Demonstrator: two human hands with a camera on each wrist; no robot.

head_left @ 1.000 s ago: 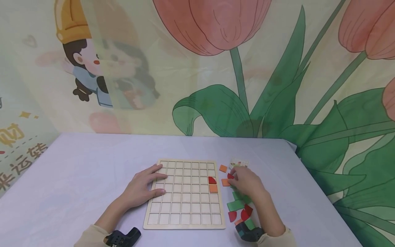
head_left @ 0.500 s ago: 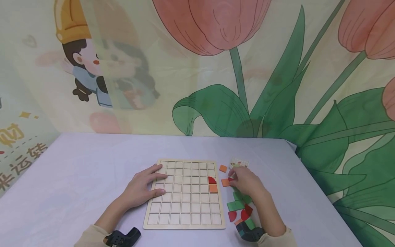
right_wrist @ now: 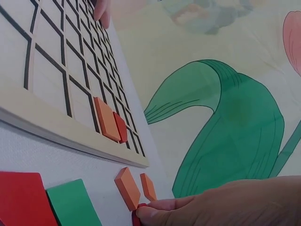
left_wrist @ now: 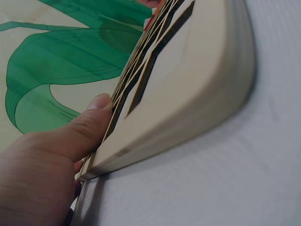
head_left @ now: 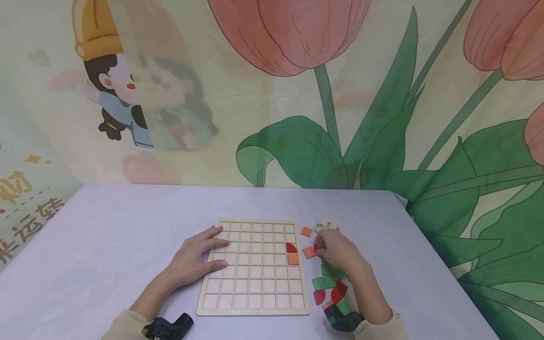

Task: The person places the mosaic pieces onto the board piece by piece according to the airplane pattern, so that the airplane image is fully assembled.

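A smooth red piece (head_left: 316,248), partly hidden, is pinched by the right hand (head_left: 341,251), its grip angled downward, beside a pale wooden gridded board (head_left: 255,285) on the white cloth-covered worktop (head_left: 127,226). The left hand (head_left: 193,259) spreads its fingers across the board's left edge.

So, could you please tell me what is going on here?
A person's left hand rests on a gridded wooden board, while the right hand pinches a red piece beside it. A red quarter-round and an orange square sit in neighbouring cells of the board. Loose pieces in green, red and orange lie right of the board.
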